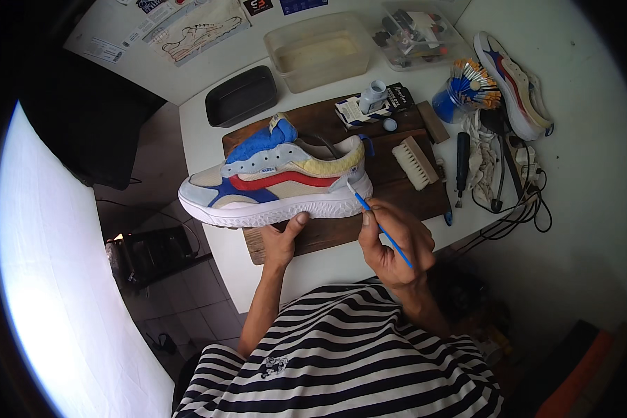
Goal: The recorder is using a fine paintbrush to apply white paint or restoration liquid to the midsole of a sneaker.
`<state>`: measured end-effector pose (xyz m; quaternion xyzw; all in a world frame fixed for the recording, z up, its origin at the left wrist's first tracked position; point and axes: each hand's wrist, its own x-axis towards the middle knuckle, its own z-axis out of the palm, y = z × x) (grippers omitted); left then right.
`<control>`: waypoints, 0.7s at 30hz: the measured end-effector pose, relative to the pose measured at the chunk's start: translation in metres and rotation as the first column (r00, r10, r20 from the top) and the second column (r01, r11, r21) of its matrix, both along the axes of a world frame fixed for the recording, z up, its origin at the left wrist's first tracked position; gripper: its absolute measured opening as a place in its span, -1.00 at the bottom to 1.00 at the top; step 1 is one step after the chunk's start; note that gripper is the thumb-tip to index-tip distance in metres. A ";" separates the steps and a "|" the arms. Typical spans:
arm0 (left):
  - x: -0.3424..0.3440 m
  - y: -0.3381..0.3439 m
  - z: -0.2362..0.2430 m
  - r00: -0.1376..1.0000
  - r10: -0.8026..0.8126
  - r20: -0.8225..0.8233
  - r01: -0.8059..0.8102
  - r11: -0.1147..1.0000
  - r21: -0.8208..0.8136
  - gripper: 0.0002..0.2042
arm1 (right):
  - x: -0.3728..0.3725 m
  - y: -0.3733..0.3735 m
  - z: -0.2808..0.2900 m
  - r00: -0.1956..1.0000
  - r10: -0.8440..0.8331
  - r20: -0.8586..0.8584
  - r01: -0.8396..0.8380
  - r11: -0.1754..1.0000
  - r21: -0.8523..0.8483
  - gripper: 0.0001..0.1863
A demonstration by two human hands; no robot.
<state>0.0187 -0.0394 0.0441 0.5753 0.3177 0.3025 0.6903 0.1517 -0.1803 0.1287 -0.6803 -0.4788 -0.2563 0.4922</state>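
Observation:
A multicoloured sneaker [285, 182] with a white sole, a red stripe and a blue tongue is held up over a dark wooden board [258, 245], its toe to the left. My left hand [283, 240] grips it from below, the thumb on the sole's side wall and the other fingers hidden underneath. Pinched in my right hand [397, 244] is a thin blue paintbrush [383, 231], slanting up to the left. Its tip meets the light grey patch near the sneaker's heel. Farther back on the board, a small open bottle [373, 97] stands beside its round cap [389, 125].
A scrub brush [415, 163] lies right of the sneaker. Behind are a black tray [241, 96], a clear tub [319, 52] and a box of supplies [418, 35]. At right are a jar of paintbrushes [467, 90], a second sneaker [514, 87], a black pen-like tool [462, 164] and cables [529, 209].

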 end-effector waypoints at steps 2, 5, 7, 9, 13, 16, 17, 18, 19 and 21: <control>-0.001 0.000 -0.001 1.000 0.003 0.004 -0.002 1.000 -0.009 -0.60 | -0.003 0.001 0.005 1.000 0.015 -0.002 -0.015 1.000 -0.015 -0.81; 0.000 0.000 -0.001 1.000 -0.004 0.011 0.004 1.000 -0.028 -0.60 | -0.005 0.002 0.007 0.999 0.036 0.002 -0.036 0.999 -0.020 -0.84; 0.000 0.000 -0.001 1.000 -0.014 0.013 0.015 0.999 -0.040 -0.60 | -0.004 0.002 0.005 0.999 0.041 0.008 -0.041 0.999 -0.011 -0.85; 0.001 0.000 0.000 1.000 -0.012 0.014 0.013 1.000 -0.022 -0.60 | 0.000 -0.001 0.002 1.000 -0.001 0.006 0.001 1.000 0.017 -0.79; -0.001 0.000 -0.001 1.000 -0.020 0.009 0.021 0.999 -0.027 -0.61 | 0.007 -0.005 -0.001 0.999 -0.051 0.005 0.051 0.999 -0.013 -0.81; 0.000 0.000 0.000 1.000 -0.015 0.020 0.016 1.000 -0.027 -0.62 | 0.003 -0.001 -0.002 0.999 -0.035 0.016 0.035 0.999 0.002 -0.81; -0.001 0.001 -0.002 1.000 -0.017 0.015 0.017 1.000 -0.021 -0.62 | 0.001 -0.001 0.000 0.999 -0.035 0.015 0.035 0.999 0.002 -0.81; -0.001 0.001 -0.003 1.000 -0.018 0.010 0.018 1.000 -0.015 -0.61 | -0.001 0.000 0.004 1.000 -0.017 0.012 0.017 1.000 -0.021 -0.83; -0.001 0.001 -0.004 1.000 -0.018 0.009 0.019 1.000 -0.015 -0.61 | -0.003 0.000 0.007 1.000 0.001 0.008 -0.001 0.999 -0.045 -0.84; -0.001 0.001 -0.003 1.000 -0.014 0.000 0.014 1.000 -0.005 -0.60 | -0.005 0.002 0.007 1.000 0.021 0.005 -0.020 0.999 -0.038 -0.84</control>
